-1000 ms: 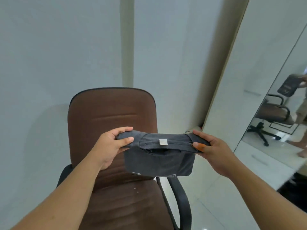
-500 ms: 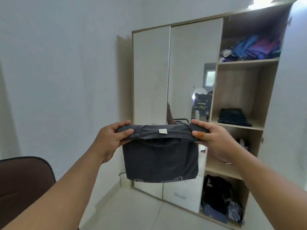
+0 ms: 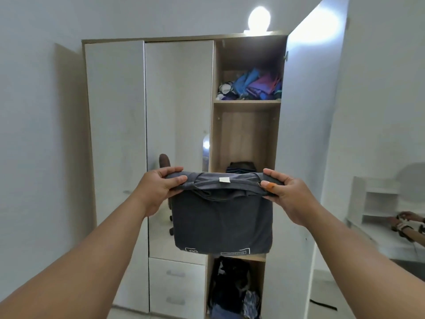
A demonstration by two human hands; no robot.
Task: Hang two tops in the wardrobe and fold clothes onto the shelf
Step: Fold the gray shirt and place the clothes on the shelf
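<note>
Both arms reach forward at chest height toward the open wardrobe (image 3: 115,134), whose top shelf holds blue and purple clothes (image 3: 255,86) and middle shelf a dark folded stack (image 3: 241,168), while the left hand (image 3: 161,187) and right hand (image 3: 282,192), set apart, each pinch an upper corner of the folded grey top (image 3: 220,222) hanging before the shelves.

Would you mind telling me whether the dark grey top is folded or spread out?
Folded: the dark grey top hangs as a compact doubled rectangle between the left hand and right hand.
</note>
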